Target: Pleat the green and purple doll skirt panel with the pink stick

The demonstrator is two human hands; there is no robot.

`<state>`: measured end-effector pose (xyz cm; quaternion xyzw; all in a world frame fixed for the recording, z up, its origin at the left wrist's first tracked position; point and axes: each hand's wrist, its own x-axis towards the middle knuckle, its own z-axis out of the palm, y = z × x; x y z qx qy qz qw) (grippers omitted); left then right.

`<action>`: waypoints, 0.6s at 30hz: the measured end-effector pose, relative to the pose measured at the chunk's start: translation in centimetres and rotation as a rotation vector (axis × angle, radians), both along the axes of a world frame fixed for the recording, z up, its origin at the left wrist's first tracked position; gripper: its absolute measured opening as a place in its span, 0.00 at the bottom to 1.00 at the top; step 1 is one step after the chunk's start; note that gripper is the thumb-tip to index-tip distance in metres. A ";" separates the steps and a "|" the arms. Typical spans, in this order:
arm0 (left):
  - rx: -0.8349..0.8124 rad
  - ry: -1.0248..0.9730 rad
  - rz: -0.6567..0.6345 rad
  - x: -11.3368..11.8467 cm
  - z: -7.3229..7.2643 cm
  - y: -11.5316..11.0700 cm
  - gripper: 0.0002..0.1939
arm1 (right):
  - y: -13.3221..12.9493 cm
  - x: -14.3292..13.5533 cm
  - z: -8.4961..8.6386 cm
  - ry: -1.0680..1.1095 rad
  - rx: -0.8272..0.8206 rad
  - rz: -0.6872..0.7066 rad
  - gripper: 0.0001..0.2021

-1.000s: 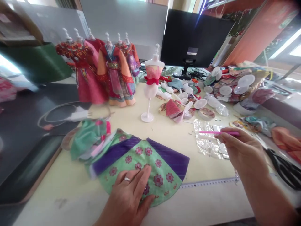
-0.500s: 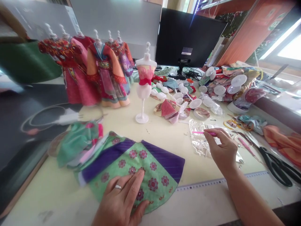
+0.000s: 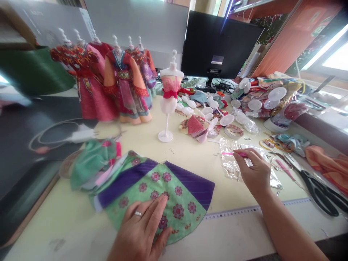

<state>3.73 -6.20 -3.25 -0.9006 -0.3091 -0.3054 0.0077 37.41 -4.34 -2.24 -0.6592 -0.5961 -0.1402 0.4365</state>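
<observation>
My left hand (image 3: pixel 145 224), with a ring on one finger, lies with its fingers stretched over a green doll skirt (image 3: pixel 178 195). Pink-red flowers are printed on this fabric, and purple panels run down its two sides. Between thumb and fingers, my right hand (image 3: pixel 254 168) pinches a thin pink stick tool (image 3: pixel 228 153). That hand hovers at a clear plastic bag (image 3: pixel 228 168) with what look like small beads near it. Joined to the skirt's left side is a bunched green and pink cloth (image 3: pixel 92 163).
A bare-skirted doll torso (image 3: pixel 169 98) stands upright at the back middle, dressed doll forms (image 3: pixel 123 79) to its left. Black-handled scissors (image 3: pixel 319 192), a ruler (image 3: pixel 233 213) and a roll of tape (image 3: pixel 233 131) lie on the right. A black monitor (image 3: pixel 220 47) stands behind.
The view has shifted slightly, so most things appear a little to the right. My right hand has moved slightly left with the pink tool; my left hand stays on the skirt.
</observation>
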 end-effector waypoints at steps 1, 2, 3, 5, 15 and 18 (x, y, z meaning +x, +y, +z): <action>0.005 0.002 0.003 0.0 0.0 0.0 0.18 | 0.0 0.0 0.0 0.000 0.000 0.001 0.05; 0.009 0.005 0.005 0.0 0.0 0.0 0.18 | 0.0 0.0 0.0 -0.001 0.000 0.003 0.05; 0.012 0.009 0.007 -0.1 0.0 -0.1 0.18 | 0.0 0.0 0.0 0.000 -0.001 0.006 0.05; 0.017 0.009 0.007 -0.1 0.0 -0.1 0.18 | 0.0 0.0 0.0 0.002 -0.004 0.014 0.05; 0.021 0.008 0.006 -0.3 -0.3 -0.2 0.18 | 0.1 -0.1 0.0 0.013 0.011 0.017 0.04; 0.027 0.020 0.021 -0.3 -0.3 -0.2 0.19 | 0.0 -0.1 0.0 0.025 0.021 0.013 0.04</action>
